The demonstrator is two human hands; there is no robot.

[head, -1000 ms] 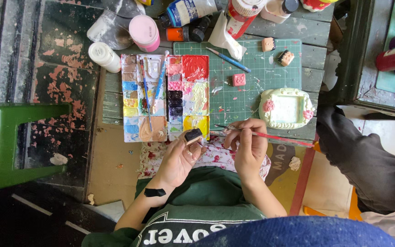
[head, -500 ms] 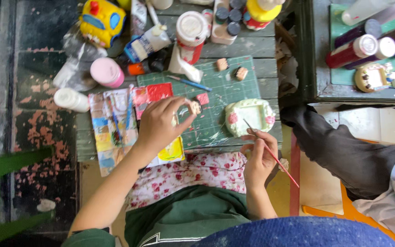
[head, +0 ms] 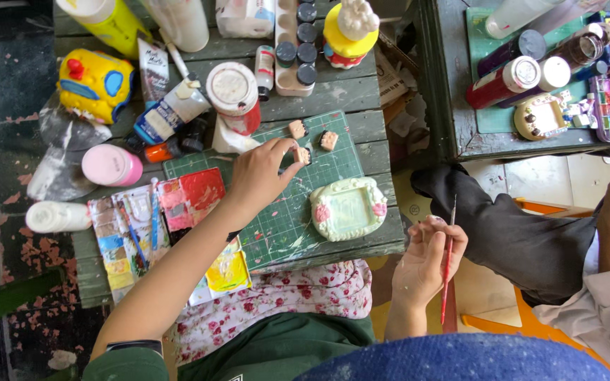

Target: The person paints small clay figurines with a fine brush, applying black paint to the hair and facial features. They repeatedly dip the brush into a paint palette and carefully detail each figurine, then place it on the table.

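We found the cutting mat (head: 277,219) at the worktop's (head: 361,92) near edge, with the small frame (head: 348,207) on its right part. Three small blocks (head: 312,138) lay along the mat's far edge, our left hand (head: 259,176) on the middle one. The paint palette (head: 160,226) sat left of the mat, tubes and jars (head: 233,95) behind it. Our right hand (head: 426,264) with the brush (head: 447,261) was off the worktop's right edge.

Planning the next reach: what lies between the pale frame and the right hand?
Head view: only bare cutting mat, then table edge, between the frame and the right hand holding the brush.

Craft workshop (paint bottles (head: 506,81), palette (head: 132,236)).
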